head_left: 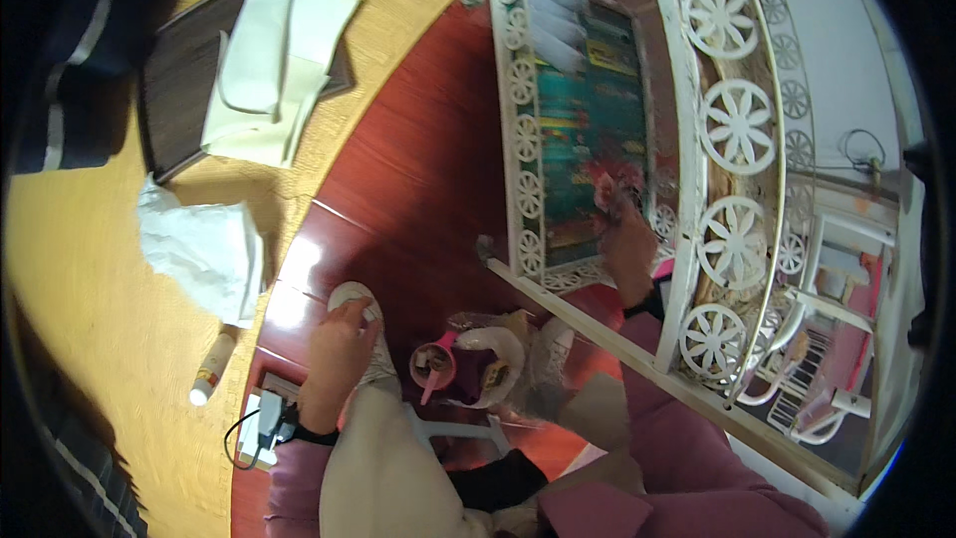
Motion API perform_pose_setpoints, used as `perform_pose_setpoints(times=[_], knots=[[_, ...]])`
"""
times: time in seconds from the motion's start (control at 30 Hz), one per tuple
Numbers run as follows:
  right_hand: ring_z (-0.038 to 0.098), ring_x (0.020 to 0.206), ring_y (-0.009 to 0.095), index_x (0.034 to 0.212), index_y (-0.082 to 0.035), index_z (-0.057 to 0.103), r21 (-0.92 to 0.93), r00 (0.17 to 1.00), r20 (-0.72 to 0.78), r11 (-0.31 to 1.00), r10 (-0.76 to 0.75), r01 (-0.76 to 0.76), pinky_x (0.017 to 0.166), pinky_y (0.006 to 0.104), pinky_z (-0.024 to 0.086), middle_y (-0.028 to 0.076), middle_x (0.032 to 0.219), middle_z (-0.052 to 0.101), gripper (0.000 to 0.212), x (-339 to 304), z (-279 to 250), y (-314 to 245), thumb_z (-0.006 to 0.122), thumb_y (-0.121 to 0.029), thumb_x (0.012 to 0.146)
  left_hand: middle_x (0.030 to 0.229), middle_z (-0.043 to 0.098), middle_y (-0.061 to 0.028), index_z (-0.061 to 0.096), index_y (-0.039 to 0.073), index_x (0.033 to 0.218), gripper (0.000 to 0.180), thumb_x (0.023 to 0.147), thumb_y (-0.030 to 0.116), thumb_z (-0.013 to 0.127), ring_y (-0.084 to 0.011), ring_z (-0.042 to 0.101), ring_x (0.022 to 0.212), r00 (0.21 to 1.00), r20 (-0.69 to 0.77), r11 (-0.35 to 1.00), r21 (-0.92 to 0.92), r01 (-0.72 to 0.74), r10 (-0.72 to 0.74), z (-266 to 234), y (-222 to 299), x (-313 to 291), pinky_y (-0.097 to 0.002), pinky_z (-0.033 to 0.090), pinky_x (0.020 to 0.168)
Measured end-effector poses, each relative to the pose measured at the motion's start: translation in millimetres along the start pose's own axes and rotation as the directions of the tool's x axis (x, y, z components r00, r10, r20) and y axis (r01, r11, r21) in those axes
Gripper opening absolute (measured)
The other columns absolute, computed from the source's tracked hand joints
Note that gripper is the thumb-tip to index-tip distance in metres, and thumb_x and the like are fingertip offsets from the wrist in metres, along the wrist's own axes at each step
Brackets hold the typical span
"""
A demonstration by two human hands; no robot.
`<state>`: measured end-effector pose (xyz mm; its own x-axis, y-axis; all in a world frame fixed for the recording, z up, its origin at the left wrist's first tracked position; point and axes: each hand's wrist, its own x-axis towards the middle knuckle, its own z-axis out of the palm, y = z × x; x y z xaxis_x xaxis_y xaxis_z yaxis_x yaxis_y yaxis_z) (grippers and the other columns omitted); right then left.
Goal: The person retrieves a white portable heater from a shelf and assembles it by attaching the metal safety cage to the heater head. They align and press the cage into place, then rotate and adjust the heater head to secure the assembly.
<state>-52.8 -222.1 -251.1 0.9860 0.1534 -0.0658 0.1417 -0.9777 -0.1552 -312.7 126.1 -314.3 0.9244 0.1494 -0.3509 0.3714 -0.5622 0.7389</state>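
My right hand reaches inside a white rack with flower-patterned sides. Its fingers are closed round the dark base of a pinkish-red tufted thing, blurred, whose exact kind I cannot make out. The tuft is over a teal-green printed surface inside the rack. Several pale, rounded bundles lie at the far end of that surface. My left hand is over a white shoe, fingers apart and loosely bent, with nothing plainly held.
A pink cup and clear plastic bag stand between my feet. White and cream cloths cover part of a dark board. Nearby lie a crumpled white bag and white bottle. The rack's upper tier rises beside my right arm.
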Motion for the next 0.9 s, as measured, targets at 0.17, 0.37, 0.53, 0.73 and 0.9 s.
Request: perform_pose_setpoints(times=[0.17, 0.37, 0.53, 0.73, 0.9], knots=[[0.058, 0.123, 0.024, 0.148, -0.012, 0.045, 0.582, 0.959, 0.226, 0.813, -0.172, 0.008, 0.097, 0.0377, 0.048, 0.011, 0.144, 0.053, 0.059, -1.1, -15.6, -13.1, 0.059, -0.018, 0.091, 0.078, 0.069, -0.0199, 0.067, 0.004, 0.095, 0.027, 0.093, 0.03, 0.06, -0.0348, 0.068, 0.066, 0.995, 0.041, 0.975, 0.208, 0.075, -0.086, 4.4, -6.8, -7.9, -0.0494, 0.054, 0.061], [0.053, 0.125, 0.025, 0.144, -0.012, 0.048, 0.43, 0.971, 0.124, 0.893, -0.207, 0.135, 0.1, 0.0384, 0.046, 0.013, 0.145, 0.048, 0.05, -29.6, -22.4, -45.2, 0.054, -0.016, 0.094, 0.083, 0.068, -0.0236, 0.065, 0.005, 0.11, 0.032, 0.093, 0.032, 0.06, -0.0419, 0.066, 0.078, 0.988, -0.12, 0.991, 0.077, 0.105, -0.096, -46.9, 17.1, -48.8, -0.0492, 0.054, 0.069], [0.055, 0.119, 0.029, 0.138, -0.012, 0.053, 0.296, 0.987, 0.013, 0.944, -0.158, 0.147, 0.099, 0.0403, 0.047, 0.016, 0.138, 0.052, 0.044, -45.9, -31.0, -42.3, 0.056, -0.019, 0.094, 0.096, 0.069, -0.0244, 0.064, 0.006, 0.121, 0.04, 0.093, 0.034, 0.062, -0.0423, 0.067, 0.091, 0.979, -0.122, 0.986, 0.028, 0.167, -0.162, -92.4, 55.1, -118.7, -0.0482, 0.054, 0.078], [0.058, 0.113, 0.033, 0.131, -0.012, 0.058, 0.232, 0.995, -0.051, 0.968, -0.083, 0.093, 0.097, 0.0426, 0.047, 0.02, 0.13, 0.057, 0.038, -61.5, -30.2, -31.5, 0.058, -0.022, 0.095, 0.094, 0.074, -0.0146, 0.064, 0.008, 0.123, 0.038, 0.095, 0.033, 0.06, -0.034, 0.07, 0.09, 0.96, -0.174, 0.968, 0.09, 0.236, -0.218, -111.1, 72.9, -181.7, -0.0428, 0.055, 0.079], [0.061, 0.107, 0.037, 0.126, -0.012, 0.062, 0.19, 0.997, -0.069, 0.98, -0.045, 0.058, 0.096, 0.0445, 0.048, 0.024, 0.123, 0.061, 0.034, -66.7, -24.1, -12.3, 0.06, -0.025, 0.095, 0.081, 0.071, -0.0147, 0.068, 0.006, 0.113, 0.031, 0.091, 0.027, 0.064, -0.0331, 0.069, 0.08, 0.927, -0.375, 0.981, 0.175, 0.088, -0.016, -111.3, 85.9, -217.5, -0.0439, 0.055, 0.074]])
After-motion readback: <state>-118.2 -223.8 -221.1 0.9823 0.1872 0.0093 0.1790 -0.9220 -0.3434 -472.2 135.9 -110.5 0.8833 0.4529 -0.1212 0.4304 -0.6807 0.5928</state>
